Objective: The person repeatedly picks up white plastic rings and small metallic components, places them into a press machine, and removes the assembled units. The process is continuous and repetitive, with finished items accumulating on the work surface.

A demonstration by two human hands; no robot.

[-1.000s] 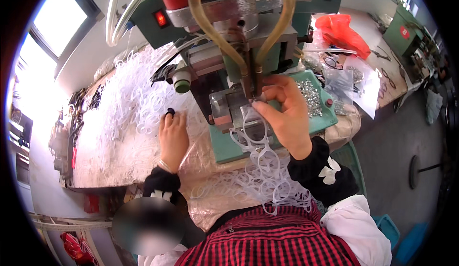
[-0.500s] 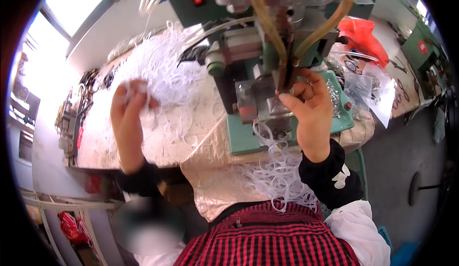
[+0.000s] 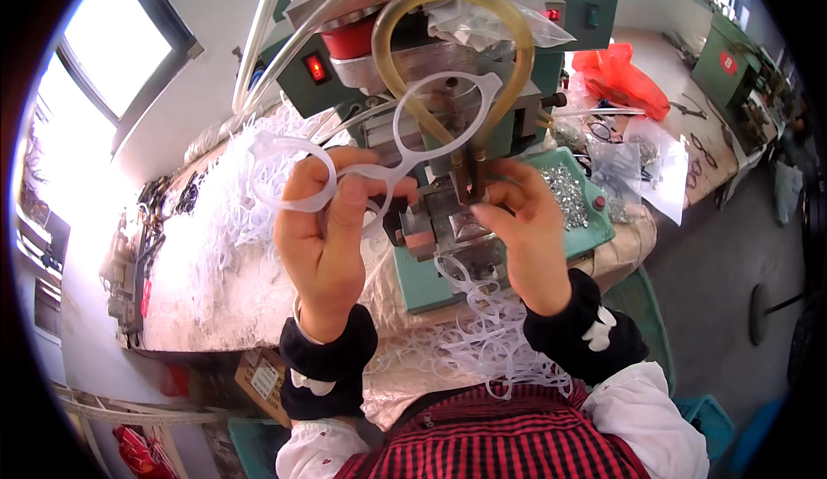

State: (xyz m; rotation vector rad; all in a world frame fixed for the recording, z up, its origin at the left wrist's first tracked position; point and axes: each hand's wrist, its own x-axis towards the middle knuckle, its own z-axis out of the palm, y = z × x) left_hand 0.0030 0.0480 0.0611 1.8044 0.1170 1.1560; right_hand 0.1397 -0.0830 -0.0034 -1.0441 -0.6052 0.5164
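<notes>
My left hand [image 3: 320, 242] is closed on a translucent white eyeglass frame [image 3: 403, 169], pinched between thumb and fingers. One rim stands up in front of the machine and another loops near the fingers. It is just left of the machine's metal working head [image 3: 466, 174]. My right hand [image 3: 536, 236] is at the right side of that head, thumb and fingers bent together at its lower end; what they grip is hidden. Under the head sits a metal fixture block [image 3: 448, 220]. More translucent frames [image 3: 491, 332] lie heaped below the machine's front edge.
A large pile of translucent frames [image 3: 220, 212] covers the bench at left. Right of the machine, a green tray [image 3: 594, 236] holds small metal parts. A yellowish hose [image 3: 523, 44] loops above the hands. Plastic bags and a red bag [image 3: 616, 78] lie farther right.
My left hand has moved right, from the pile to the machine, and now holds up an eyeglass frame. My right hand stays at the working head. The view has shifted.
</notes>
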